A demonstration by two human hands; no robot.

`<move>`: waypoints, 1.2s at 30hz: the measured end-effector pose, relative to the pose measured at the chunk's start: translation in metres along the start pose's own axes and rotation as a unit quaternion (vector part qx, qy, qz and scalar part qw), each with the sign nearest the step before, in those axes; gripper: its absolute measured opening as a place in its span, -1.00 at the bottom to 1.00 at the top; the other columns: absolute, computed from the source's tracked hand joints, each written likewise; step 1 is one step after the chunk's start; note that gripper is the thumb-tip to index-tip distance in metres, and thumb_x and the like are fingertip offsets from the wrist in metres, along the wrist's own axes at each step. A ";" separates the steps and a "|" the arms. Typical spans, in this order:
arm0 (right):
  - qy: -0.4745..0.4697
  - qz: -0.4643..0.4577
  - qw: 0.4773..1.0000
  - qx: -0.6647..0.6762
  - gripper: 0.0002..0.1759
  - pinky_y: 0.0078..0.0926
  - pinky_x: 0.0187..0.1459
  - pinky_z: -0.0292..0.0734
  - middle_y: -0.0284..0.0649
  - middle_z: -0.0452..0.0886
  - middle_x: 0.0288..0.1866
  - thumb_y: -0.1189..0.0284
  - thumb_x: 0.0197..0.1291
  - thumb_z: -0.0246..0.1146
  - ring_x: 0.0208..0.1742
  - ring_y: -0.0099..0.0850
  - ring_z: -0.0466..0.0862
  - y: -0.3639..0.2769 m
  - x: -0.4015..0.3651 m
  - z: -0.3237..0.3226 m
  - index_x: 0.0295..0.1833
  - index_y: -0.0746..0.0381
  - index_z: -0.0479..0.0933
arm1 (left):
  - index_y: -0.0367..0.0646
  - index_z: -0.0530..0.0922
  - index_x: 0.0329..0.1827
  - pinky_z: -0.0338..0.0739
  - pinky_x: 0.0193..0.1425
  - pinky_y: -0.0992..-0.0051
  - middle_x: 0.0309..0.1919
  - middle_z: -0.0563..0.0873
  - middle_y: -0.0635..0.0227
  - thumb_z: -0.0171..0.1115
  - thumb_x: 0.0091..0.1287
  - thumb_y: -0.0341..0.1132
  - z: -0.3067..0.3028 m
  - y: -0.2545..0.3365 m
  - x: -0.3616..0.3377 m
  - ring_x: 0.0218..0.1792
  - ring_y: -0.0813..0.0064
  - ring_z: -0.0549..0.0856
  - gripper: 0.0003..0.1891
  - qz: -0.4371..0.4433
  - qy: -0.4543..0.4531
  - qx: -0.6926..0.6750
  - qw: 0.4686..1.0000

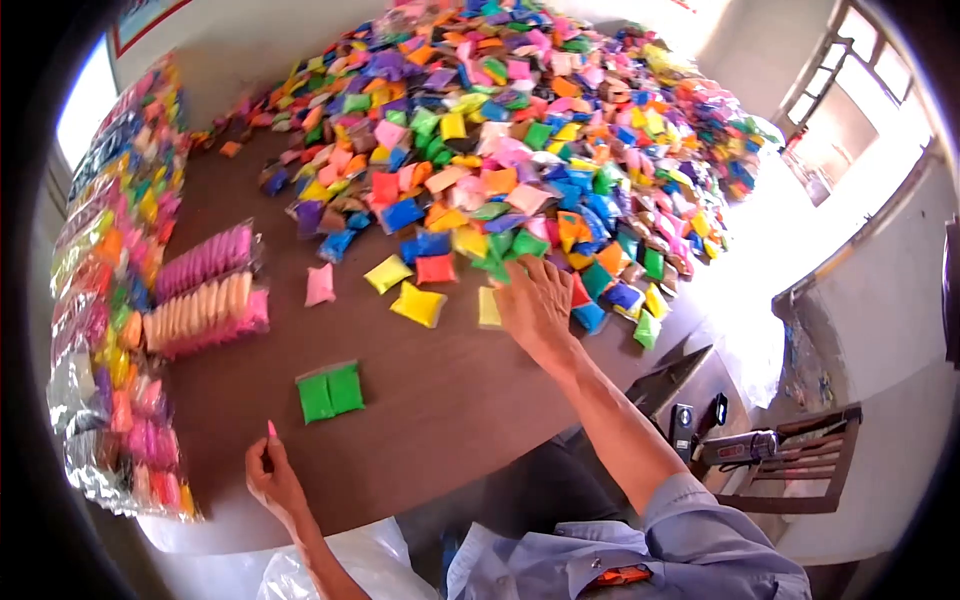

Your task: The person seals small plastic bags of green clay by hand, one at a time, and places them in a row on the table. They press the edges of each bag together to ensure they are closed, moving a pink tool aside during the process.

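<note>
My right hand [537,303] lies flat with fingers spread at the near edge of a big heap of small coloured packets [520,120], touching a green packet [510,262] and a yellow packet [488,307]. My left hand [270,472] hovers near the table's front edge with its fingers curled around a small pink piece [271,429]. Two green packets [331,391] lie side by side just above the left hand. A pink packet [319,284], two yellow packets [404,290] and a red one [435,268] sit loose in front of the heap.
The brown table [450,400] holds bagged rows of pink and peach packets [205,290] at the left. Clear bags of mixed colours [115,280] line the far left edge. A dark crate with tools [775,455] stands on the floor at the right. A white bag [350,565] lies below the table.
</note>
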State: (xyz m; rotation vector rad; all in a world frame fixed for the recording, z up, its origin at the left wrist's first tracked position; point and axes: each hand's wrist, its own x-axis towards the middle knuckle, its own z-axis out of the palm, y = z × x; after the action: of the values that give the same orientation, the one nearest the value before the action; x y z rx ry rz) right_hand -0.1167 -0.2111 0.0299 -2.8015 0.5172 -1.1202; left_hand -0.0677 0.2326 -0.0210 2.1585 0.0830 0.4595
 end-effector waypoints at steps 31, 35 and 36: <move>-0.107 0.108 0.900 0.408 -0.79 -0.03 -0.34 0.54 0.00 0.65 -0.36 0.35 0.51 0.24 -0.30 0.13 0.69 -0.061 -0.139 -0.061 -0.21 0.23 0.53 | -0.28 0.73 0.02 0.64 -0.09 0.23 -0.21 0.79 0.09 0.44 0.35 -0.35 0.081 0.142 -0.126 -0.20 0.15 0.79 -0.75 0.265 -0.258 -0.051 0.928; -0.109 0.134 0.887 0.428 -0.79 -0.07 -0.28 0.59 0.01 0.68 -0.31 0.35 0.57 0.20 -0.25 0.13 0.71 -0.057 -0.140 -0.061 -0.14 0.24 0.59 | -0.29 0.76 -0.08 0.60 -0.16 0.31 -0.37 0.78 0.08 0.42 0.37 -0.33 0.080 0.170 -0.124 -0.37 0.31 0.74 -0.80 0.115 -0.347 -0.098 0.926; -0.107 0.135 0.886 0.430 -0.79 -0.07 -0.28 0.59 0.01 0.68 -0.31 0.35 0.57 0.20 -0.25 0.13 0.71 -0.058 -0.139 -0.061 -0.14 0.24 0.59 | -0.29 0.76 -0.08 0.60 -0.16 0.31 -0.37 0.78 0.08 0.42 0.37 -0.33 0.080 0.167 -0.123 -0.37 0.31 0.74 -0.80 0.117 -0.347 -0.096 0.926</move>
State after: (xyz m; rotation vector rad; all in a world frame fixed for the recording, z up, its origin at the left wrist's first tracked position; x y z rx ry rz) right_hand -0.2362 -0.1065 -0.0056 -1.9615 0.2697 -0.7096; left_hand -0.1714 0.0439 0.0339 2.0227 -0.5947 -0.1828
